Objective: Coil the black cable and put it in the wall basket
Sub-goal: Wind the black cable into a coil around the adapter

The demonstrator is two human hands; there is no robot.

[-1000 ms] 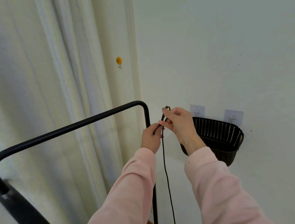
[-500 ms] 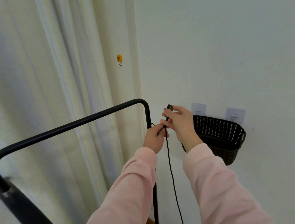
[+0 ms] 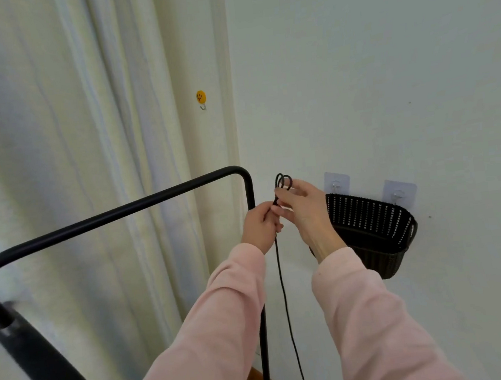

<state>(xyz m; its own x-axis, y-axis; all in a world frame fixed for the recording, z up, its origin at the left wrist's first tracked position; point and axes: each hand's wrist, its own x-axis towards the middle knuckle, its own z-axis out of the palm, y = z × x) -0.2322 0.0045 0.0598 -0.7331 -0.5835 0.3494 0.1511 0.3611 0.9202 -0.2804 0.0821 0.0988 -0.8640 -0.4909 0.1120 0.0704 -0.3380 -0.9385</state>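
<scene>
The thin black cable (image 3: 282,280) hangs straight down from my hands and runs out of the bottom of the view. Two small loops of it stick up above my right hand (image 3: 302,207), which pinches them between thumb and fingers. My left hand (image 3: 261,224) grips the cable just below and to the left, touching the right hand. The black woven wall basket (image 3: 372,232) hangs on two clear adhesive hooks directly right of my right hand, its top open.
A black metal clothes rack (image 3: 138,204) bends down at a corner just left of my hands, its post running down past my left sleeve. Pale curtains (image 3: 66,148) hang at left. A yellow smiley hook (image 3: 201,97) is stuck on the wall above.
The loops above my right hand have grown from one bend to two small loops. Both hands stayed close together beside the basket, and the hanging cable swung slightly.
</scene>
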